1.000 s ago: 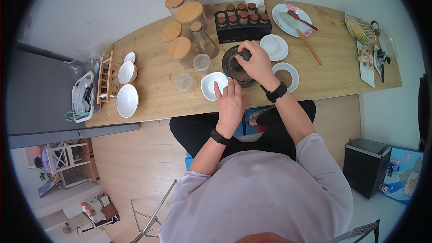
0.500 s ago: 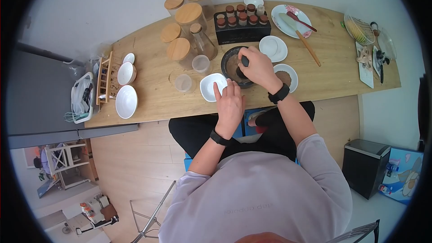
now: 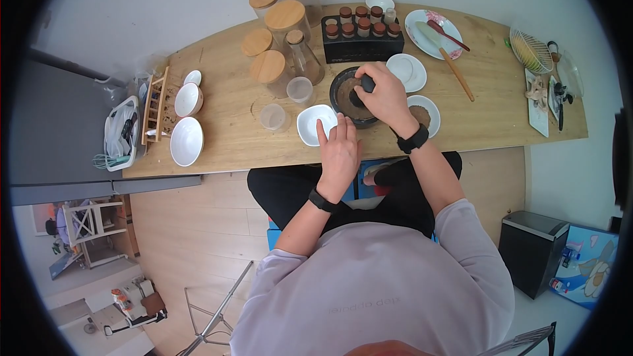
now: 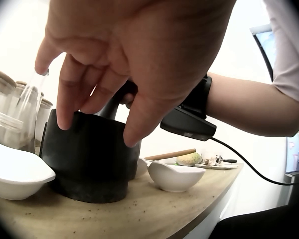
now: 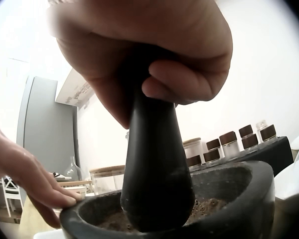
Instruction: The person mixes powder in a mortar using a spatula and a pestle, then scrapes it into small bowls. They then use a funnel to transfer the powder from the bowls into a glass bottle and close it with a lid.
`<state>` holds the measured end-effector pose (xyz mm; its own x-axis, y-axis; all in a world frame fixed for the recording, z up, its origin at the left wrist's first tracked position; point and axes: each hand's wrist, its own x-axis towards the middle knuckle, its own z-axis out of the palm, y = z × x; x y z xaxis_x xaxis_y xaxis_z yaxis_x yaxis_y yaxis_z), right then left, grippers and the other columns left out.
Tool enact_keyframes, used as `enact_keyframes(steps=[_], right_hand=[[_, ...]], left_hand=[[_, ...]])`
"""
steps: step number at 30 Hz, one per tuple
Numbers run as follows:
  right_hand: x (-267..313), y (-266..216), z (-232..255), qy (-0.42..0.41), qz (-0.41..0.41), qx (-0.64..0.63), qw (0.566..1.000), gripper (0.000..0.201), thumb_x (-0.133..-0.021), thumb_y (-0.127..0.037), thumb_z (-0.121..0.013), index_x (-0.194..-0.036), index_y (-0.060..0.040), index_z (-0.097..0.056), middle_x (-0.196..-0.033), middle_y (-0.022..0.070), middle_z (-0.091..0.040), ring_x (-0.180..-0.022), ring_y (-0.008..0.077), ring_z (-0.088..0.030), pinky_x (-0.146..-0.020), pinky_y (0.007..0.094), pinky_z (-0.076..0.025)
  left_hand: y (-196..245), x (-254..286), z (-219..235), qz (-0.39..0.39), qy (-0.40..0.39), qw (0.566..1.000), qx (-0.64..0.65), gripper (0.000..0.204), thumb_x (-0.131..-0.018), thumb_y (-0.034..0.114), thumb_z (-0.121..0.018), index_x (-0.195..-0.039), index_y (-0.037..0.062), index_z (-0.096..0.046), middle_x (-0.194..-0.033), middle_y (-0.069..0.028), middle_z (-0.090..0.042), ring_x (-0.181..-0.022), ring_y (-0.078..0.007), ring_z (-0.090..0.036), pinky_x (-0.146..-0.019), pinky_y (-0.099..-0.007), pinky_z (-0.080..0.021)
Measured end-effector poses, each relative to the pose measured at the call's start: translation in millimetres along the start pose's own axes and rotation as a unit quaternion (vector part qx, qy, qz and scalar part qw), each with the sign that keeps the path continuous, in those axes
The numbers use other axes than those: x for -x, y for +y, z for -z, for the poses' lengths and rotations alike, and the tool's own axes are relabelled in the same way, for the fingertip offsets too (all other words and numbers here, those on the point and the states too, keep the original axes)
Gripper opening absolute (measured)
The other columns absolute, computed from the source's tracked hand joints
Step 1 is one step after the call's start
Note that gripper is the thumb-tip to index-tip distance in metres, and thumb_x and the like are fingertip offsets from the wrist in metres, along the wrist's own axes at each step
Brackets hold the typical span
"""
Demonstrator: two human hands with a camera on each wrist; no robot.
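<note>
In the head view my right hand (image 3: 386, 95) grips the upper end of a black pestle (image 5: 157, 164), its lower end down in brown powder (image 5: 209, 206). The powder lies in a dark stone mortar (image 5: 239, 211) with a thick rim. My left hand (image 3: 341, 155) touches the mortar's near left side, fingers mostly extended; fingertips and thumb lie against its dark outer wall in the left wrist view. Left of the mortar, beside those fingers, sits a white square bowl (image 3: 308, 133). A white bowl of brown powder (image 3: 420, 114) stands at the right, partly behind my right wrist.
Behind the mortar stands a black rack (image 3: 362, 51) of spice jars. Wooden-lidded glass jars (image 3: 269, 69) and a clear plastic cup (image 3: 272, 117) are at left. Stacked white dishes (image 3: 405, 72) and a flowered plate (image 3: 417, 29) with a spatula (image 3: 455, 76) lie right. White bowls (image 3: 187, 142) line the far left.
My right hand has swung the pestle around inside the mortar, toward me and then back away. The left hand keeps its place on the mortar. The head view has shifted slightly.
</note>
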<state>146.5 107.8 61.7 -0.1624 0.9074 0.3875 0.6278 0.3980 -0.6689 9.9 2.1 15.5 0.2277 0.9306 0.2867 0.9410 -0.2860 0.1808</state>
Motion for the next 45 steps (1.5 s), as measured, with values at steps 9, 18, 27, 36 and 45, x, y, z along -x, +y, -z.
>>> enact_keyframes(steps=[9,18,27,36,45], right_hand=[[1,2,-5,-0.020,-0.045,-0.009,0.999,0.025,-0.077,-0.009,-0.074,-0.098,-0.0074,-0.061,-0.096,0.0105,-0.061,-0.091,0.0334,-0.062,-0.077,0.0392,-0.050],[2,0,3,-0.084,-0.072,0.027,0.994,0.024,-0.078,-0.010,-0.074,-0.099,-0.0084,-0.062,-0.097,0.0113,-0.061,-0.091,0.0348,-0.062,-0.076,0.0415,-0.049],[0,5,14,-0.064,-0.035,0.034,0.997,0.025,-0.077,-0.010,-0.073,-0.099,-0.0085,-0.062,-0.096,0.0116,-0.061,-0.091,0.0354,-0.062,-0.076,0.0415,-0.050],[-2,2,20,-0.022,-0.026,0.028,0.999,0.027,-0.075,-0.007,-0.074,-0.099,-0.0080,-0.062,-0.093,0.0121,-0.060,-0.088,0.0352,-0.061,-0.076,0.0417,-0.048],[-6,6,9,-0.007,-0.011,0.040,0.999,0.026,-0.077,-0.006,-0.074,-0.101,-0.0080,-0.064,-0.095,0.0121,-0.062,-0.089,0.0338,-0.062,-0.079,0.0412,-0.049]], left_hand=[[0,0,0,0.003,-0.007,1.000,-0.002,0.058,-0.080,0.020,-0.074,-0.128,-0.0065,-0.056,-0.132,-0.0222,-0.058,-0.114,-0.0280,-0.061,-0.118,-0.0558,-0.021],[2,-2,1,0.007,-0.015,1.000,-0.009,0.056,-0.081,0.020,-0.073,-0.127,-0.0063,-0.057,-0.132,-0.0223,-0.058,-0.116,-0.0285,-0.060,-0.118,-0.0560,-0.022],[3,-2,-2,0.006,-0.009,1.000,-0.009,0.056,-0.081,0.020,-0.072,-0.127,-0.0059,-0.057,-0.132,-0.0227,-0.058,-0.115,-0.0277,-0.060,-0.118,-0.0563,-0.021],[2,0,-4,0.013,-0.001,1.000,-0.020,0.058,-0.080,0.020,-0.072,-0.129,-0.0068,-0.055,-0.132,-0.0230,-0.057,-0.103,-0.0253,-0.064,-0.118,-0.0549,-0.024],[-2,2,-9,0.015,0.031,0.999,-0.029,0.050,-0.082,0.018,-0.066,-0.125,-0.0053,-0.058,-0.130,-0.0211,-0.059,-0.103,-0.0241,-0.063,-0.118,-0.0558,-0.023]])
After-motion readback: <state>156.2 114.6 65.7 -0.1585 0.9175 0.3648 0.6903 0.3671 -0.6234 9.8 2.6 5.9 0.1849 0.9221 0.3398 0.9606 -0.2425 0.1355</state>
